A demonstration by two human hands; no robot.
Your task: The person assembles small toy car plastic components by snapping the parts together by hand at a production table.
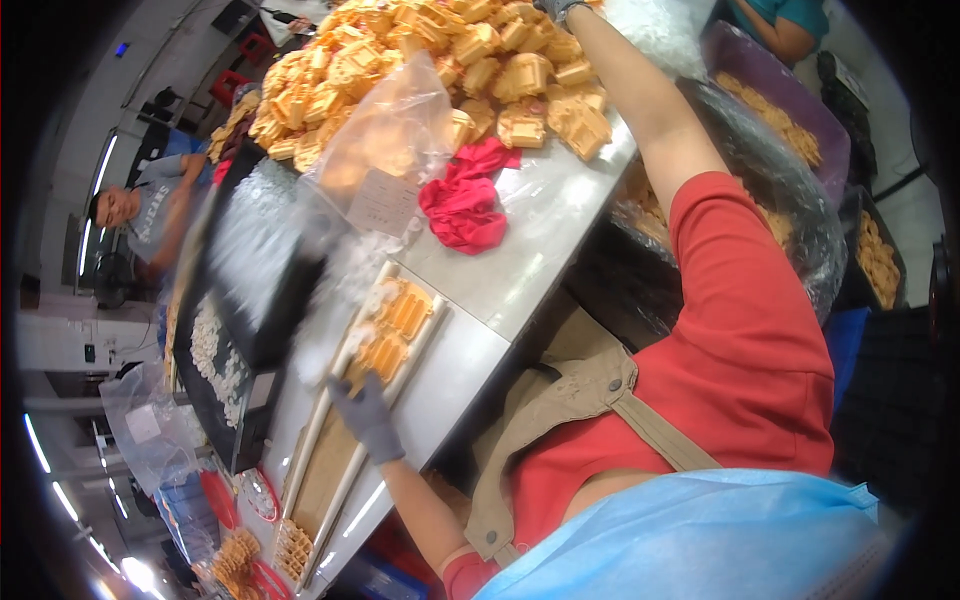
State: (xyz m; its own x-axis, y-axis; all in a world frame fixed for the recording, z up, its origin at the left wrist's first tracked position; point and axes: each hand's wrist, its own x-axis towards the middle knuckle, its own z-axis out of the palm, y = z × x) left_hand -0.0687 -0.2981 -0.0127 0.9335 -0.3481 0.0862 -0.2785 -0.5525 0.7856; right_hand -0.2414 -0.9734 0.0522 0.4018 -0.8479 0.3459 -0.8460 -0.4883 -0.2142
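My left hand (370,418), in a grey glove, reaches over a long track with two pale rails (322,425). Its fingers are apart, near the lower end of a yellow-orange moulded plastic part (382,350). Just beyond sits another such part (407,308) between the rails. White fluffy material, partly blurred, lies along the track's left side. Far out at the top edge, my right hand (562,6), in a dark glove, is mostly cut off beside a large heap of yellow-orange plastic parts (340,85); its fingers are hidden.
A clear plastic bag (385,135) and a crumpled red cloth (465,205) lie by the heap. Left of the track is a black tray (255,345) with white pieces. Lined bins (830,190) hold more parts at right. A co-worker (155,215) is at far left.
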